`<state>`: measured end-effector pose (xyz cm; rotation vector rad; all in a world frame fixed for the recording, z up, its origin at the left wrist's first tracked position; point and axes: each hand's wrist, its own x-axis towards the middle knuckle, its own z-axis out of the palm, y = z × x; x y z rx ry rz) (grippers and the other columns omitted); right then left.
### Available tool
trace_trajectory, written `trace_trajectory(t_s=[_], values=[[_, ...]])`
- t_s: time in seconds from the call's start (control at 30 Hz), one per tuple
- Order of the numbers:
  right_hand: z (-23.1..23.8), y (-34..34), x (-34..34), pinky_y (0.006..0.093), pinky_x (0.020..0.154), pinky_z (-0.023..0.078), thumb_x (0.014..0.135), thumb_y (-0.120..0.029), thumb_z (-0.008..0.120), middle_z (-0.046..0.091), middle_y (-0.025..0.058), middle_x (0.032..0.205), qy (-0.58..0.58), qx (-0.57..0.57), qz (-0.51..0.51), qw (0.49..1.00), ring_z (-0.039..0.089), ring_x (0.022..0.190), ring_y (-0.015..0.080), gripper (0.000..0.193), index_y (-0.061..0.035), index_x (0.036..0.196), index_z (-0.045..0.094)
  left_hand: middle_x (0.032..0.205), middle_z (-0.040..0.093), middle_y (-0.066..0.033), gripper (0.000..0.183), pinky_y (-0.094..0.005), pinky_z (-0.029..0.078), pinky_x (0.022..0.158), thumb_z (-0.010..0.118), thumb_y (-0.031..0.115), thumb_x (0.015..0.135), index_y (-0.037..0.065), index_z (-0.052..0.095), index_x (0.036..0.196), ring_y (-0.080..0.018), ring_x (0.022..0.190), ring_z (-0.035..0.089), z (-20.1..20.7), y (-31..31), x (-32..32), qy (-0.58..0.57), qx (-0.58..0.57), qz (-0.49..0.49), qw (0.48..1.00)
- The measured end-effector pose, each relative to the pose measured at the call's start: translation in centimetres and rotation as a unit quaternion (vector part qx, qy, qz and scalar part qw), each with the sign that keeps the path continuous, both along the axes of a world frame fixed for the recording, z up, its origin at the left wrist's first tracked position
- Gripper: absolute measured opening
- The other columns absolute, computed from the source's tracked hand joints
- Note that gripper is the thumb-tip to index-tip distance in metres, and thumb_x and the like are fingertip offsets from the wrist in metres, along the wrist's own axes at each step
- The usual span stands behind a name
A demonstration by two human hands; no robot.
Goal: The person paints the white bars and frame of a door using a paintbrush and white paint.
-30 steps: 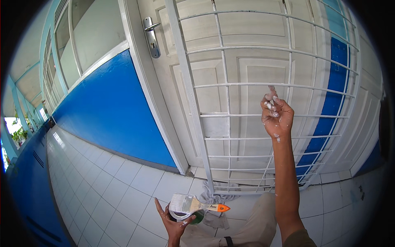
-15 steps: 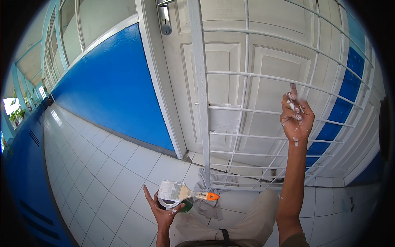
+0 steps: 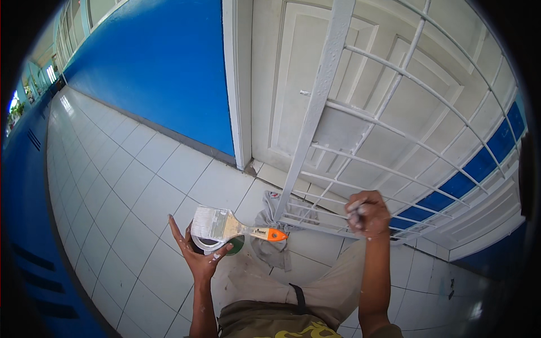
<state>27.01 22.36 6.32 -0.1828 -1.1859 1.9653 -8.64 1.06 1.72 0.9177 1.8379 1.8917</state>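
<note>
Paintbrush [image 3: 239, 228] at lower left of centre, and we had it lying across the mouth of the can [image 3: 235, 245], bristles just right of our spread left fingers, handle reaching past the thumb tip! Our left hand [image 3: 203, 263] cradled that can, forefinger stretched toward the upper left, thumb along the near side. What textures we had: white-coated bristles, a metal ferrule, pale wood ending in an orange tip, a green can wall under a paint-smeared rim. Over at right of centre, our right hand [image 3: 369, 216] rose on a near-upright forearm, fingers curled in, paint-flecked and blurred; whether they gripped anything, we could not tell. Near it ran the thin white bars of the grille [image 3: 314, 121], and a crumpled grey cloth [image 3: 274, 253] lay on glossy white tiles [image 3: 141, 191].
</note>
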Motion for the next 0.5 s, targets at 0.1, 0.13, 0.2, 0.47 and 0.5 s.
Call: trace_trajectory(t_s=[0.1,0.13,0.2,0.47,0.5], values=[[-11.5,-1.0,-7.0,0.0269,0.042,0.052,0.088,-0.005,0.074,0.07,0.0094,0.077,-0.416,-0.01,0.052,0.908,0.061,0.051,0.011,0.019,0.0067,0.103,0.074,0.151,0.037,-0.0349,0.161,-0.0572,0.043,0.116,0.106,0.026,0.042,0.017,0.003,0.166,-0.0467,0.135,0.051,-0.5,-0.9,-0.7,0.001,-0.011,0.034,0.999],[-16.9,-1.1,-9.5,0.0336,0.053,0.058,0.086,-0.013,0.075,0.073,0.0113,0.078,-0.498,0.044,0.062,0.864,0.067,0.059,0.0176,0.026,0.0055,0.104,0.075,0.151,0.037,-0.0349,0.161,-0.0572,0.043,0.116,0.106,0.026,0.042,0.017,0.003,0.166,-0.0467,0.135,0.051,-1.0,-1.5,-1.2,0.002,-0.017,0.041,0.999],[-28.2,-0.7,-12.5,0.0421,0.08,0.061,0.083,-0.028,0.079,0.076,0.0173,0.099,-0.573,0.287,0.053,0.766,0.074,0.081,0.0276,0.043,-0.0005,0.116,0.073,0.152,0.037,-0.033,0.162,-0.0567,0.043,0.117,0.106,0.026,0.041,0.017,0.003,0.166,-0.0462,0.135,0.052,-1.6,-1.9,-1.6,0.066,-0.038,0.053,0.996],[-40.9,-14.1,-16.0,0.0672,0.116,0.033,0.076,-0.033,0.082,0.026,0.0219,0.166,-0.747,0.384,0.081,0.537,0.033,0.151,0.04,0.088,-0.0174,0.154,0.044,0.155,0.037,-0.0271,0.158,-0.0556,0.049,0.113,0.105,0.032,0.045,0.018,0.004,0.166,-0.0436,0.132,0.055,-2.0,-4.8,-1.1,0.02,-0.089,0.041,0.995],[-41.1,-14.0,-15.9,0.0672,0.116,0.033,0.076,-0.033,0.082,0.026,0.0219,0.166,-0.749,0.374,0.076,0.542,0.033,0.151,0.04,0.088,-0.0174,0.154,0.044,0.155,0.036,-0.0268,0.158,-0.0551,0.049,0.113,0.104,0.033,0.045,0.018,0.004,0.166,-0.0438,0.132,0.055,-2.3,-4.6,-1.1,0.031,-0.086,0.039,0.995]])
